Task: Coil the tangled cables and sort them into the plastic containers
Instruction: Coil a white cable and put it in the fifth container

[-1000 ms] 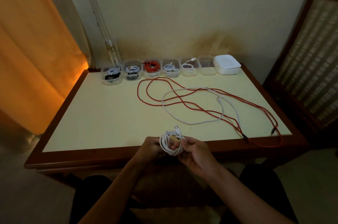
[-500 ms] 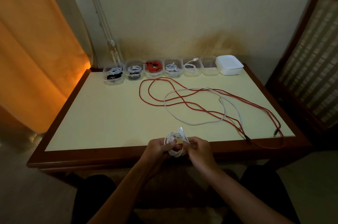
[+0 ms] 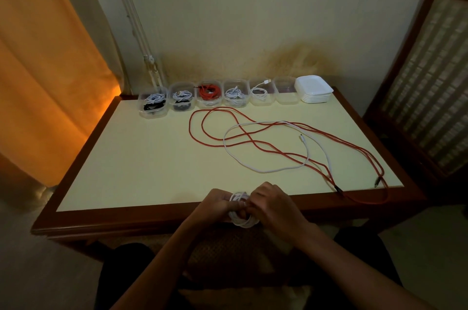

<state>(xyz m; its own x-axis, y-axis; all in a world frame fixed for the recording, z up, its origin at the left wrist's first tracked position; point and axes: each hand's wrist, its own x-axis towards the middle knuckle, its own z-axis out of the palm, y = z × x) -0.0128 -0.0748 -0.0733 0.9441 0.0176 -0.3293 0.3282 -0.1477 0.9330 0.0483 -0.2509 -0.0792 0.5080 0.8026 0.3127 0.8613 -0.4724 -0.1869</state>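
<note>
My left hand (image 3: 219, 204) and my right hand (image 3: 273, 204) meet at the table's near edge, both gripping a small coil of white cable (image 3: 243, 221); fingers cover most of the coil and its plug end is hidden. A long red cable (image 3: 255, 144) sprawls in loops across the table, one end hanging over the near right edge. A loose white cable (image 3: 268, 171) lies tangled over it. Several clear plastic containers (image 3: 286, 97) line the far edge; most hold coiled cables, and the rightmost looks empty.
A stack of white lids (image 3: 314, 88) stands at the far right of the row. The table (image 3: 126, 158) has a dark wooden rim. A wooden chair (image 3: 430, 77) stands to the right, an orange curtain (image 3: 45, 69) to the left.
The hands have closed tighter around the white coil, and the plug end that stuck up above it is now covered by the fingers. The cables on the table have not moved.
</note>
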